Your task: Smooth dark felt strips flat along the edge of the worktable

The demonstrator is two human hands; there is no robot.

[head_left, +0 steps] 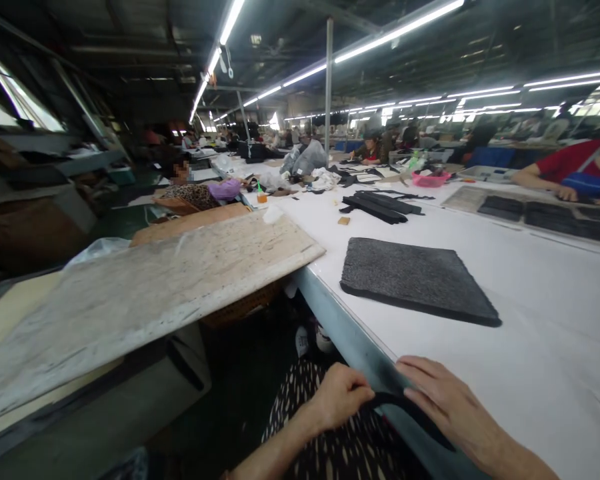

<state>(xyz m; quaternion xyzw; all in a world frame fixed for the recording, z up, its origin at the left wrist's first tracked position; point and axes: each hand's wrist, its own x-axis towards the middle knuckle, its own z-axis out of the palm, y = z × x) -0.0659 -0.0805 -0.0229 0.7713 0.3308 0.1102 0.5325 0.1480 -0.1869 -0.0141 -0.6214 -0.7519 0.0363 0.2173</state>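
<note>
My left hand (341,395) is closed in a pinch on one end of a narrow black strip (395,400), above my patterned clothing. The strip bends across toward my right hand (447,410), at the table's near edge. My right fingers reach forward over the strip and the white tabletop; its thumb is hidden. Along the lower side of that hand the strip runs on, partly covered. Farther up the table lies a stack of dark grey, fuzzy fabric pieces (415,280), apart from both hands.
A worn pale board (180,280) juts out at the left. Black fabric strips (377,205), a small tan block (343,221) and an orange bottle (261,195) lie farther back. Another person's arm (543,179) rests by dark pieces at right. A pink basket (430,179) stands behind.
</note>
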